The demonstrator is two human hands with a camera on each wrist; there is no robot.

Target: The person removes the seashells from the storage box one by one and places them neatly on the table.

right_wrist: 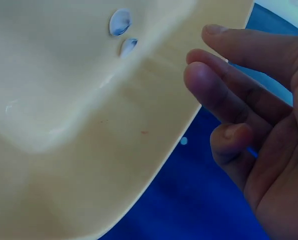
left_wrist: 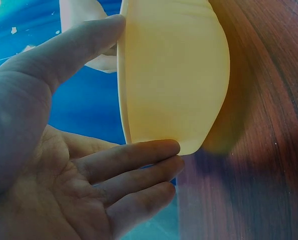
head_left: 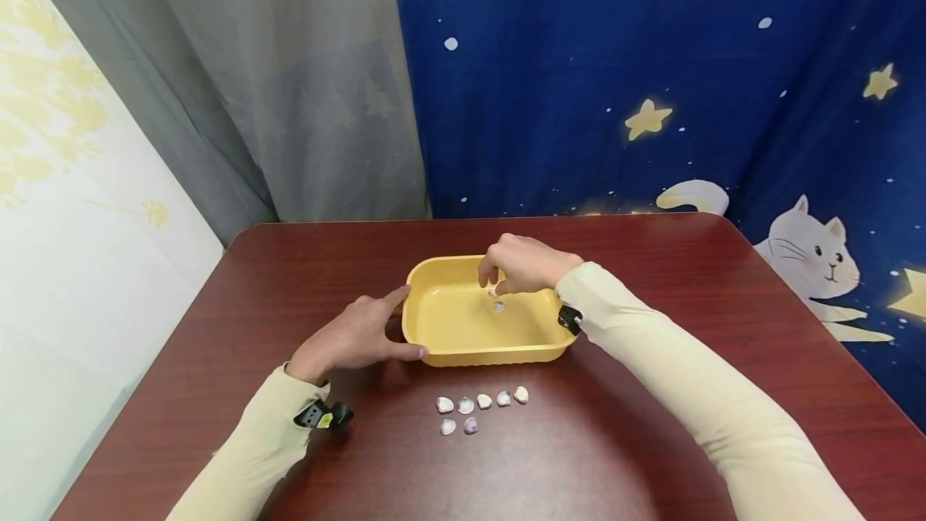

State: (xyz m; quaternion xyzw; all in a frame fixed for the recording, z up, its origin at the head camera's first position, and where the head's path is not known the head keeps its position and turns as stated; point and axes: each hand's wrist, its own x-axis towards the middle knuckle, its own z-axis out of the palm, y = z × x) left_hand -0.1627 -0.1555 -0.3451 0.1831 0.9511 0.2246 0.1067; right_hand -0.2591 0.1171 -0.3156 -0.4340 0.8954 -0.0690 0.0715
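Observation:
A yellow plastic basin (head_left: 463, 356) stands on the table. At its left end is my left hand (head_left: 362, 334), thumb on the near corner and straight fingers at the far corner. The left wrist view shows the thumb tip at the rim and the fingertips against the basin's outer wall (left_wrist: 179, 75). My right hand (head_left: 526, 264) hangs over the basin's far right part, fingers loosely bent with nothing between them. Two small seashells lie inside, one white with a bluish edge (right_wrist: 120, 22) and a narrower shell (right_wrist: 128, 47) beside it, both apart from the right fingers.
In front of the basin lie several seashells in two rows: a longer row with a white shell (head_left: 484, 401), and a nearer row with a purplish shell (head_left: 471, 425). The dark red table (head_left: 325, 264) ends at grey and blue curtains (head_left: 550, 103).

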